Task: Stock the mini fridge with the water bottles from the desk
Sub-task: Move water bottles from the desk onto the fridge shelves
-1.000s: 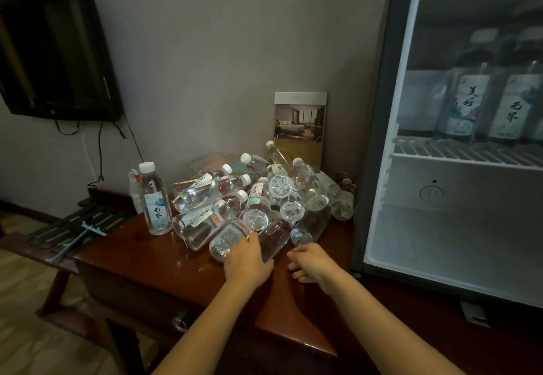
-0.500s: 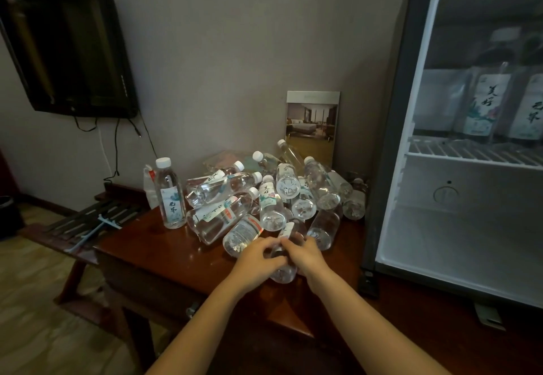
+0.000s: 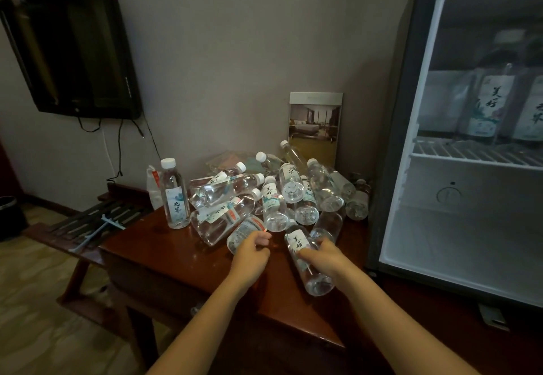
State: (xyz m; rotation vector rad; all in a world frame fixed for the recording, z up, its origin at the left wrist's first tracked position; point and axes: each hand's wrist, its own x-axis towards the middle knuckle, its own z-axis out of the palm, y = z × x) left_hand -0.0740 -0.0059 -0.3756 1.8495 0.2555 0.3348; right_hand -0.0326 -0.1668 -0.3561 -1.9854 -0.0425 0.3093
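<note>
Two hands apart: right hand (image 3: 326, 260) clamped round a "美好"-labelled bottle (image 3: 297, 243), left hand (image 3: 250, 257) curled, hold unclear.

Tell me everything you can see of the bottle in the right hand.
The clear plastic water bottle has a white label with black brush characters and pale green print. It lies tilted, base toward the camera, neck end toward the pile of other bottles; its cap is not visible. The right hand grips its middle, fingers curled round it. It is over the reddish-brown wooden desk, at the pile's near edge; whether it touches the desk cannot be told.
</note>
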